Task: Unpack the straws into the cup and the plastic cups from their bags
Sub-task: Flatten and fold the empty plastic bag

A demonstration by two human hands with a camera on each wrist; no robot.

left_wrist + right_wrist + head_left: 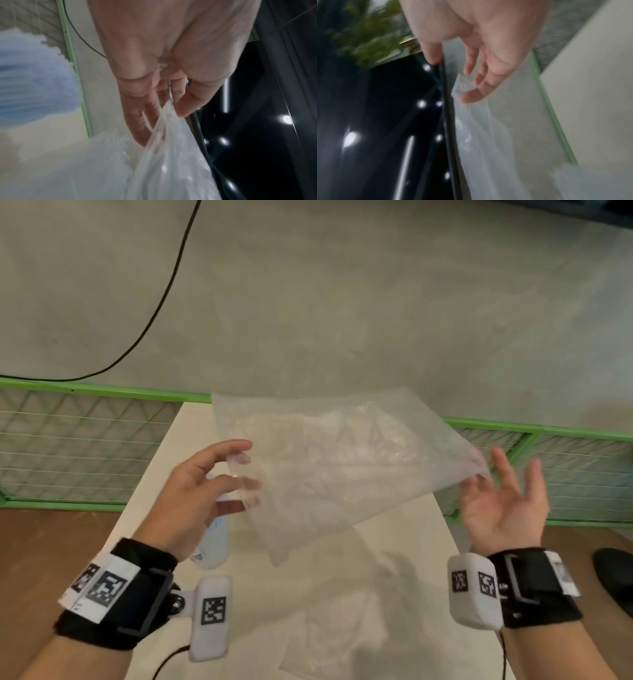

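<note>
A large clear plastic bag (335, 467) hangs spread out above the white table (411, 559). My left hand (241, 470) pinches its left edge; in the left wrist view the thumb and fingers (164, 119) close on the gathered film (171, 169). Palm up with straight, spread fingers, my right hand (503, 474) is at the bag's right corner. The right wrist view shows that hand (450, 79) relaxed, with the bag's corner (479, 135) just by the fingertips. A pale blue-white package (214, 542) lies on the table under my left hand; its contents are blurred.
A second crumpled clear bag (329, 628) lies on the table near me. Green mesh fencing (85, 446) runs behind the table on both sides. A black cable (164, 296) crosses the grey floor, and a dark object (613, 577) sits at the right.
</note>
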